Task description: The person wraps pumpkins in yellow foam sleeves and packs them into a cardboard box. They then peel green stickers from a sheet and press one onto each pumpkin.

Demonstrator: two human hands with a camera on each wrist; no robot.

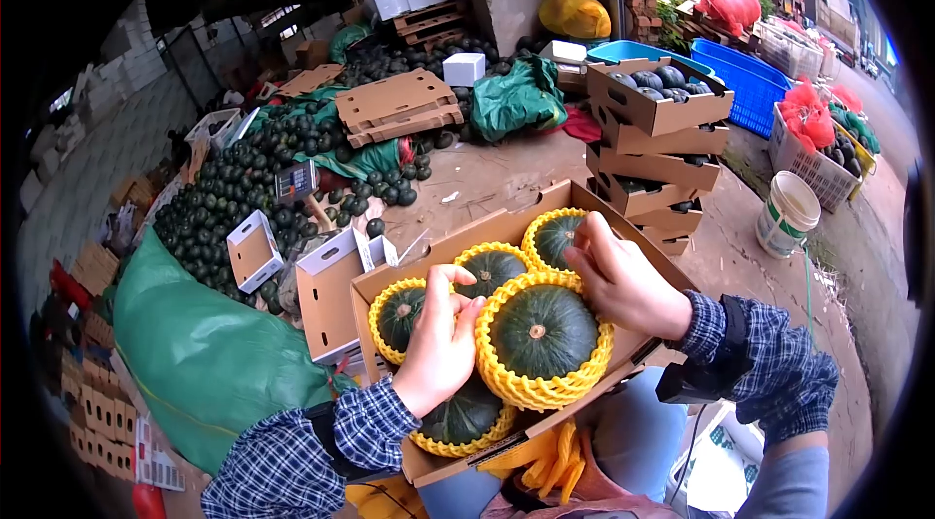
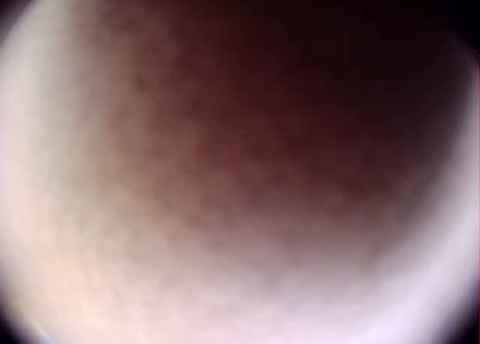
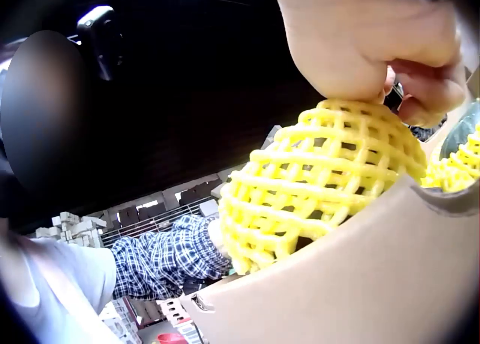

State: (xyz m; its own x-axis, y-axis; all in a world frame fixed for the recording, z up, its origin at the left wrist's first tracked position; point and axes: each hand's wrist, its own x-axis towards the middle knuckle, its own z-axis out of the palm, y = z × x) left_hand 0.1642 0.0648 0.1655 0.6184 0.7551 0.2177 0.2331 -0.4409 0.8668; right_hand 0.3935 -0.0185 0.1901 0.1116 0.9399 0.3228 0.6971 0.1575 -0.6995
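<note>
A dark green squash in a yellow foam net sits uppermost in an open cardboard box over the person's lap. My left hand is at the net's left side, thumb on its rim and fingers curled. At the upper right, my right hand pinches the net's edge with bent fingers; the right wrist view shows the net bulging below that hand. Several other netted squashes, one at the box's left, lie around it. The left wrist view is only a blur.
Stacked cardboard boxes with squashes stand beyond the box's right. A white bucket is farther right. Loose squashes are heaped at the left, behind a big green sack. Small cartons lie against the box's left side.
</note>
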